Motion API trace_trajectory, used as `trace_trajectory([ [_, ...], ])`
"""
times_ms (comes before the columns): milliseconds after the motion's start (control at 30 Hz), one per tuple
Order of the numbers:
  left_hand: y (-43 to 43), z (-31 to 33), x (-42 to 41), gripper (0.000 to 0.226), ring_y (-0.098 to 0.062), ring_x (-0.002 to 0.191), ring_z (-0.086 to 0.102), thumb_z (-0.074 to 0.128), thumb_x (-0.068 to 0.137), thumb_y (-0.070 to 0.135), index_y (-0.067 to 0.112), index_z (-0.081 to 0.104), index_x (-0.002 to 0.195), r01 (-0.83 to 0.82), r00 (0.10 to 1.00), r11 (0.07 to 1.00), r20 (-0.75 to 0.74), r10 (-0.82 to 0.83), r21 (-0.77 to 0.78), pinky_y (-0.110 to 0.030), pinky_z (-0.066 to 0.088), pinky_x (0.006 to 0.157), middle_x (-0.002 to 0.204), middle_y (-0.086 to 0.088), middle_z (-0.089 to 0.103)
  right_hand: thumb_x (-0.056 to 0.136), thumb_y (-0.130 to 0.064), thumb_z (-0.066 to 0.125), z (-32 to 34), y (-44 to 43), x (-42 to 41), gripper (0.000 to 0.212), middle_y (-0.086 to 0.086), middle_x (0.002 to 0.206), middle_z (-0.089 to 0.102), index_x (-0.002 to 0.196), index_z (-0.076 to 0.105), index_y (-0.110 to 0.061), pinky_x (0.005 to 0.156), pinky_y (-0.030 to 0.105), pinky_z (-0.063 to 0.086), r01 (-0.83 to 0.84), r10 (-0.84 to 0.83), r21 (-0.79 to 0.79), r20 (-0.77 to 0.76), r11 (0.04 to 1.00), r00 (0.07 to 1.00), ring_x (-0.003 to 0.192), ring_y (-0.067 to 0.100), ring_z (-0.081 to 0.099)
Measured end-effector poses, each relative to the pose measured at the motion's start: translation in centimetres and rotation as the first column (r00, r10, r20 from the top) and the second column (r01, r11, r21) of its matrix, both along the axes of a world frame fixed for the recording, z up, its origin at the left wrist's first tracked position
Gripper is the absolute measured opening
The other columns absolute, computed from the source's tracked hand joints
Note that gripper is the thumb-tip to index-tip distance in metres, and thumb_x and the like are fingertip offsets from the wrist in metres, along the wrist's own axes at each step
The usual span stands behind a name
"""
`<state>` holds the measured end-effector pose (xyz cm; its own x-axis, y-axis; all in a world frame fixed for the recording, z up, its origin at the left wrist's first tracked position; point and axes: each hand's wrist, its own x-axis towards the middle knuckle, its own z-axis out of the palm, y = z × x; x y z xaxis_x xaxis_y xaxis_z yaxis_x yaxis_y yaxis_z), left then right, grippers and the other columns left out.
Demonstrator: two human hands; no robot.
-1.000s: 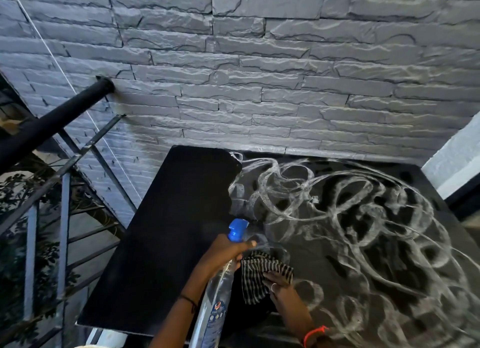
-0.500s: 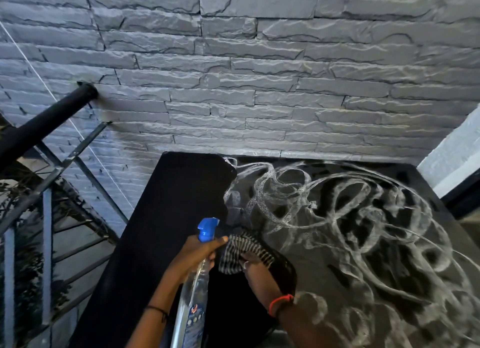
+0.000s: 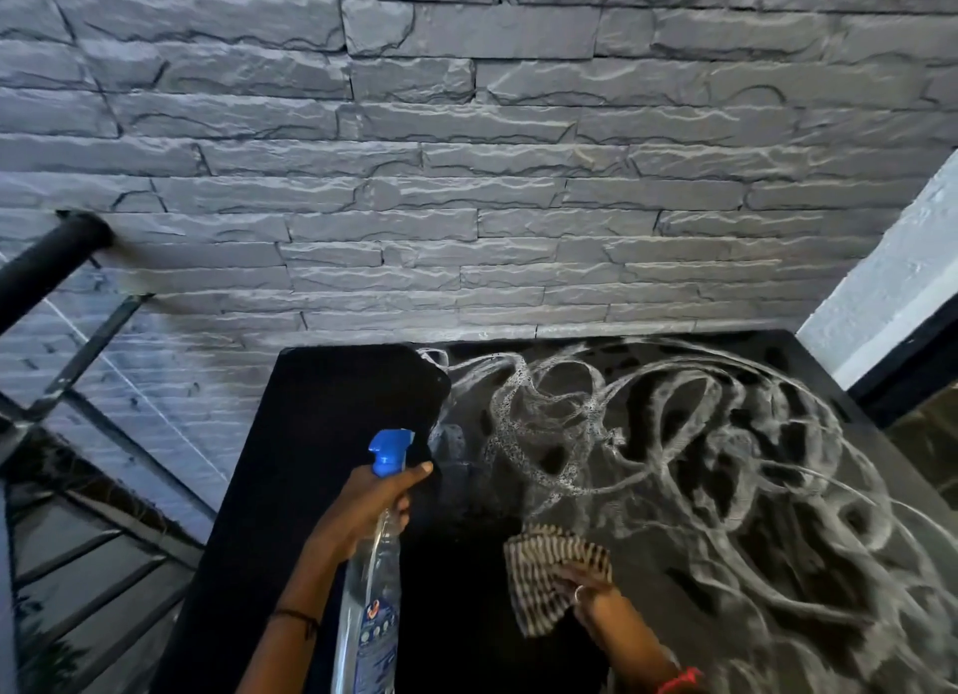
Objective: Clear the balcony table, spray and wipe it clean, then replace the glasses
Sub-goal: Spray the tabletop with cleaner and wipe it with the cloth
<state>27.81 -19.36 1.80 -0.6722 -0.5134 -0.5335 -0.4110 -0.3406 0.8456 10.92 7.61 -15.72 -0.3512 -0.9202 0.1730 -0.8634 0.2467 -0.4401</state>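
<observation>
The right hand [image 3: 599, 604], holding the striped cloth [image 3: 552, 571], sits nearer the person and further right than 0.5 s ago. Then the cloth lay just beside the left hand [image 3: 363, 507]; now it is clearly apart from it. The dark wiped patch of table [image 3: 321, 460] between them is wider.

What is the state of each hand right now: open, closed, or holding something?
Left hand: closed, grips the spray bottle.
Right hand: closed, holds the striped cloth against the table.
</observation>
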Motion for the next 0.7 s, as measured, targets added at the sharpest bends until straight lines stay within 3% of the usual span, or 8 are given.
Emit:
trace_trajectory([
  [67,-0.6,-0.2,-0.1,0.028,-0.014,0.047,0.051,0.074,0.08,0.028,0.009,0.056,0.089,0.024,1.0,1.0,-0.009,-0.024,0.01,-0.027,0.046,0.051,0.054,-0.001,0.052,0.08,-0.047,0.056,0.1,-0.1,-1.7,0.039,-0.02,0.118,0.055,0.115,0.051,-0.03,0.111,0.036,0.034,0.063,-0.065,0.113,0.018,0.992,0.998,0.108,-0.013,0.052],
  [167,-1.3,-0.5,-0.4,0.028,-0.013,0.047,0.05,0.072,0.081,0.027,0.007,0.057,0.094,0.048,0.999,0.999,-0.007,-0.047,0.023,-0.026,0.046,0.05,0.054,-0.001,0.052,0.08,-0.023,0.053,1.7,-3.9,-1.6,0.035,0.009,0.115,0.065,0.111,0.063,-0.011,0.11,0.006,0.011,0.187,-0.203,0.178,0.073,0.966,0.977,0.112,0.008,0.051],
  [233,-1.5,-0.6,-0.8,0.029,-0.013,0.047,0.05,0.072,0.082,0.027,0.006,0.057,0.095,0.057,0.998,0.998,-0.006,-0.057,0.026,-0.026,0.046,0.05,0.055,-0.001,0.051,0.071,-0.015,0.062,1.7,-7.2,-0.7,0.026,0.007,0.101,0.071,0.095,0.071,-0.009,0.107,0.002,0.005,0.156,-0.166,0.104,0.1,0.982,0.981,0.104,0.01,0.055],
  [367,-2.0,-0.6,-1.8,0.026,-0.013,0.047,0.05,0.071,0.083,0.027,0.007,0.057,0.089,0.07,0.998,0.997,0.001,-0.07,0.014,-0.026,0.046,0.05,0.053,-0.001,0.051,0.087,-0.066,0.026,2.8,-10.6,3.9,0.079,0.004,0.126,0.054,0.126,0.052,-0.002,0.078,-0.014,0.022,0.231,-0.276,0.181,0.288,0.956,0.917,0.125,0.028,0.046],
  [467,-2.5,-0.4,-2.6,0.026,-0.013,0.048,0.05,0.069,0.084,0.028,0.006,0.057,0.088,0.094,0.996,0.995,0.01,-0.094,-0.017,-0.026,0.046,0.052,0.053,-0.001,0.052,0.099,-0.031,0.034,1.4,-10.4,6.4,0.041,0.002,0.147,0.034,0.136,0.041,-0.015,0.094,-0.003,0.019,0.045,-0.073,0.119,0.242,0.992,0.967,0.138,0.017,0.028],
  [533,-3.0,-0.2,-3.1,0.025,-0.013,0.048,0.05,0.069,0.084,0.028,0.007,0.056,0.088,0.092,0.996,0.996,0.01,-0.092,-0.017,-0.026,0.046,0.051,0.053,-0.001,0.052,0.075,-0.073,0.025,1.4,-9.5,7.2,0.067,-0.014,0.138,0.032,0.128,0.038,-0.034,0.096,-0.005,0.015,-0.012,-0.009,0.062,0.324,0.998,0.946,0.132,0.001,0.024],
  [600,-3.4,-0.1,-3.7,0.024,-0.012,0.046,0.05,0.069,0.084,0.026,0.007,0.056,0.088,0.085,0.996,0.996,0.008,-0.085,-0.013,-0.024,0.046,0.049,0.052,0.0,0.052,0.047,-0.088,0.015,0.0,-7.3,6.7,0.097,-0.028,0.129,0.033,0.128,0.035,-0.037,0.093,-0.008,0.018,-0.059,0.025,0.101,0.302,0.993,0.953,0.119,-0.019,0.029],
  [700,-4.1,-0.1,-4.5,0.023,-0.013,0.045,0.049,0.07,0.084,0.024,0.006,0.056,0.091,0.063,0.998,0.998,0.003,-0.063,0.005,-0.023,0.045,0.046,0.052,-0.001,0.051,0.06,-0.09,0.029,-3.0,-3.9,4.2,0.087,-0.061,0.113,0.032,0.128,0.041,-0.037,0.096,-0.006,0.02,-0.052,0.052,-0.004,0.169,0.999,0.984,0.109,-0.038,0.023],
])
